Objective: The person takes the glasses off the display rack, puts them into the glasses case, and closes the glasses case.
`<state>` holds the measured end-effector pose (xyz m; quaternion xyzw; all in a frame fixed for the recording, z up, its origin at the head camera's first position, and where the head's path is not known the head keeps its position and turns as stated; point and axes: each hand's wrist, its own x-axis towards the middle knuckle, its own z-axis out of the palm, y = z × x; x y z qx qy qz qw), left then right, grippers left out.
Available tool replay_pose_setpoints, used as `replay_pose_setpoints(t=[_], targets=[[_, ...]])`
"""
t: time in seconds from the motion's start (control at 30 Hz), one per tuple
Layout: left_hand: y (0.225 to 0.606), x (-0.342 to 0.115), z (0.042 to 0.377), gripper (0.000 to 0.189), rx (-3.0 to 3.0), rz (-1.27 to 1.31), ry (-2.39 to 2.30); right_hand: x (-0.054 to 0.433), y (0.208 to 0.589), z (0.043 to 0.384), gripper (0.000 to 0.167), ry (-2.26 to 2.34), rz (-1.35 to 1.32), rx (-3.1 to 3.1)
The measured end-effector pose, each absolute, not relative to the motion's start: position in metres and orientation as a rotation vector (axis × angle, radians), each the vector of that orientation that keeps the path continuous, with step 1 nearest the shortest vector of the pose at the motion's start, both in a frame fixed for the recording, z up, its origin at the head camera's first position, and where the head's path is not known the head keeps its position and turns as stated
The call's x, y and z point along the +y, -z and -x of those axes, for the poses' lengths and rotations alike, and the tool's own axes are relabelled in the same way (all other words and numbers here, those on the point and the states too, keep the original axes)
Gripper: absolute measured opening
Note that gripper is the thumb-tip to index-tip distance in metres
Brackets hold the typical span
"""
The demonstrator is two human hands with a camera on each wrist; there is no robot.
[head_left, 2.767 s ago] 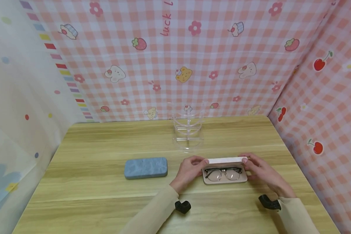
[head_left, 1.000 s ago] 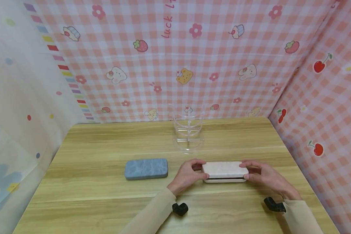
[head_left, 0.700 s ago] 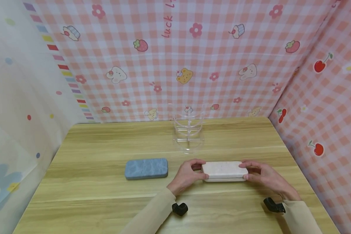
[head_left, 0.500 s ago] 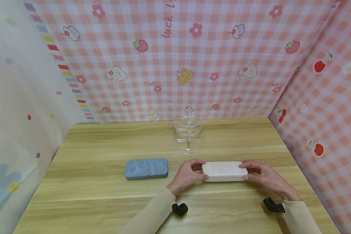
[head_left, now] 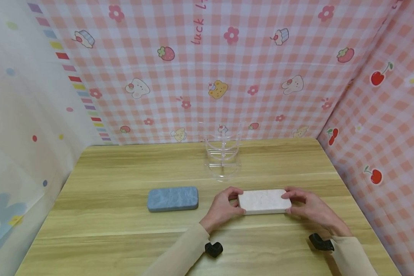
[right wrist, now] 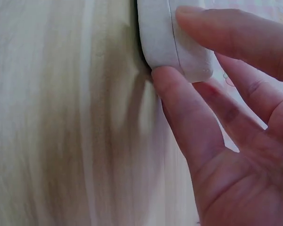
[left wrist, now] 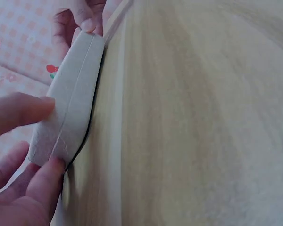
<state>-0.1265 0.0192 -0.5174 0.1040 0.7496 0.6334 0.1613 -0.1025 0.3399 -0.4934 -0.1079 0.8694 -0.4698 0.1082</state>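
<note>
A closed white glasses case [head_left: 263, 201] lies level at the right of the table, the glasses inside it out of sight. My left hand [head_left: 224, 209] grips its left end, thumb at the front edge and fingers at the back. At the opposite end my right hand [head_left: 308, 209] pinches it between thumb and fingers. In the left wrist view a thin seam runs along the side of the case [left wrist: 68, 101], its bottom close over the wood. The right wrist view has the case's rounded end [right wrist: 172, 42] between finger and thumb.
A blue glasses case [head_left: 173, 199] lies closed to the left of my left hand. Behind, near the back edge, stands a clear plastic display stand [head_left: 222, 155]. Printed cloth walls [head_left: 193, 76] enclose the wooden table [head_left: 124, 237] at the back and sides.
The white case stood with its lid up and black-framed glasses visible inside; the lid came down and the seam closed. Both hands moved from the lid to the case's ends.
</note>
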Motion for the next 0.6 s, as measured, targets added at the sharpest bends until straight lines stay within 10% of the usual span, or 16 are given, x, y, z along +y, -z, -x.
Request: replay_pose_setpoints(t=[0.6], targets=[[0.497,0.000,0.115,0.053,2.407,-0.417,-1.699,0.320,0.469,0.103,0.049,1.380,0.388,2.713]])
